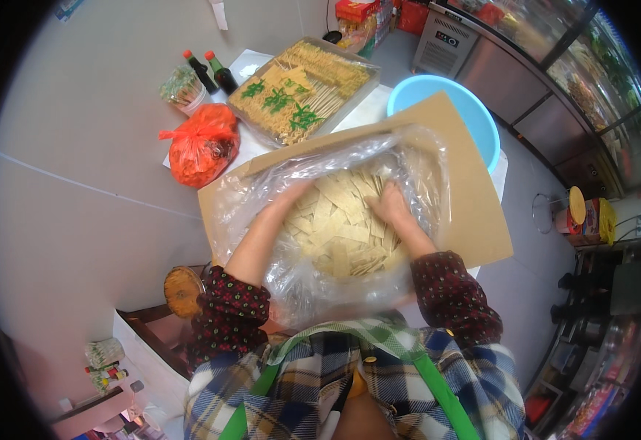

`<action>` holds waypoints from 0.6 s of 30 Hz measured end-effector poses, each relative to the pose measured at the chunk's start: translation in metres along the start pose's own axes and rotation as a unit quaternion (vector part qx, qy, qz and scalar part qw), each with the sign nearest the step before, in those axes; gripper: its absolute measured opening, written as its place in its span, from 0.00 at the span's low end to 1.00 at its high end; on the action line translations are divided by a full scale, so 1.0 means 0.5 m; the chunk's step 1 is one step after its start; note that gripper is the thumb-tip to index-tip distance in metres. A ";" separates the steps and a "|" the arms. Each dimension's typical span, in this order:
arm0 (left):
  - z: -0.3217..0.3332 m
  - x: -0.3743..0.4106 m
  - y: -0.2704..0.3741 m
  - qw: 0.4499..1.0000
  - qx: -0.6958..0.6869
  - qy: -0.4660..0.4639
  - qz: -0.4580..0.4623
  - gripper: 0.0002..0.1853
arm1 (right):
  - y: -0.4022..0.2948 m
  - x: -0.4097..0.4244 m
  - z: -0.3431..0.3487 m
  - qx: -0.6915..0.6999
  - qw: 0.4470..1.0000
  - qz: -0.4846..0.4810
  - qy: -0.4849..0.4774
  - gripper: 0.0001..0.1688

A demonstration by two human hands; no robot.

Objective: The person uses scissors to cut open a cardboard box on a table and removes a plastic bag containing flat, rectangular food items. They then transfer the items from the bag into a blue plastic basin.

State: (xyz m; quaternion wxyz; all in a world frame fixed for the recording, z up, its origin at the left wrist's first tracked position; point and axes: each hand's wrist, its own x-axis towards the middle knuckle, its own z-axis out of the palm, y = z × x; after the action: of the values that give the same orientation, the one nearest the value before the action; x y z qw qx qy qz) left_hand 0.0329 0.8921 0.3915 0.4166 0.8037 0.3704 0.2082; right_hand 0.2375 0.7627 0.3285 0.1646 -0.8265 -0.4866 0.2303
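An open cardboard box (pixel 477 203) lined with a clear plastic bag (pixel 298 291) lies before me. Pale, flat strips, maybe dried tofu sheets (pixel 334 217), fill the bag. My left hand (pixel 297 192) reaches inside at the strips' left edge; its fingers are hidden by plastic, so its grip does not show. At the right side of the pile, my right hand (pixel 390 204) presses among the strips with thumb and fingers apart. Whether it grips any strip is unclear. Beyond the box, a clear-walled tray (pixel 353 113) holds skewered food with green garnish.
Behind the box at right stands a light blue plastic basin (pixel 436 91). A red plastic bag (pixel 202 146), dark bottles (pixel 221 74) and a tub of skewers (pixel 185 91) are at the upper left. A round stool (pixel 183 291) stands left; a refrigerated cabinet (pixel 496 77) lines the right.
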 end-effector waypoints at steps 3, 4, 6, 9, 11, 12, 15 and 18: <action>-0.034 -0.027 0.028 0.997 -0.047 -0.022 -0.060 0.24 | 0.019 0.017 0.034 -0.085 0.996 -0.028 0.003 0.47; -0.036 -0.037 0.025 0.996 -0.055 -0.024 -0.069 0.24 | 0.025 0.021 0.045 -0.091 0.995 -0.033 -0.017 0.46; -0.038 -0.062 0.022 0.994 -0.069 -0.027 -0.083 0.24 | 0.028 0.039 0.054 -0.104 0.992 -0.048 -0.053 0.45; -0.048 -0.098 0.018 0.990 -0.088 -0.023 -0.107 0.24 | -0.024 0.002 -0.010 -0.038 0.993 -0.081 -0.073 0.40; -0.042 -0.112 0.018 0.989 -0.097 -0.026 -0.110 0.24 | 0.002 0.019 0.022 -0.031 0.996 -0.080 -0.022 0.37; -0.039 -0.118 0.017 0.989 -0.097 -0.025 -0.113 0.24 | 0.005 0.025 0.019 0.002 0.997 -0.057 -0.048 0.37; -0.034 -0.127 0.015 0.988 -0.097 -0.023 -0.121 0.23 | -0.003 0.019 0.014 0.024 0.997 -0.031 -0.065 0.36; -0.026 -0.122 0.015 0.988 -0.093 -0.018 -0.118 0.23 | -0.019 -0.008 0.015 0.025 0.997 -0.070 -0.002 0.37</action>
State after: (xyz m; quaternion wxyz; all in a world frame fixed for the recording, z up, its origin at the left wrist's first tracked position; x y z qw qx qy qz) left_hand -0.0112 0.8487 0.4034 0.5174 0.7157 0.4347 0.1765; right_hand 0.2249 0.7641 0.3277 0.2001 -0.7858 -0.5373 0.2320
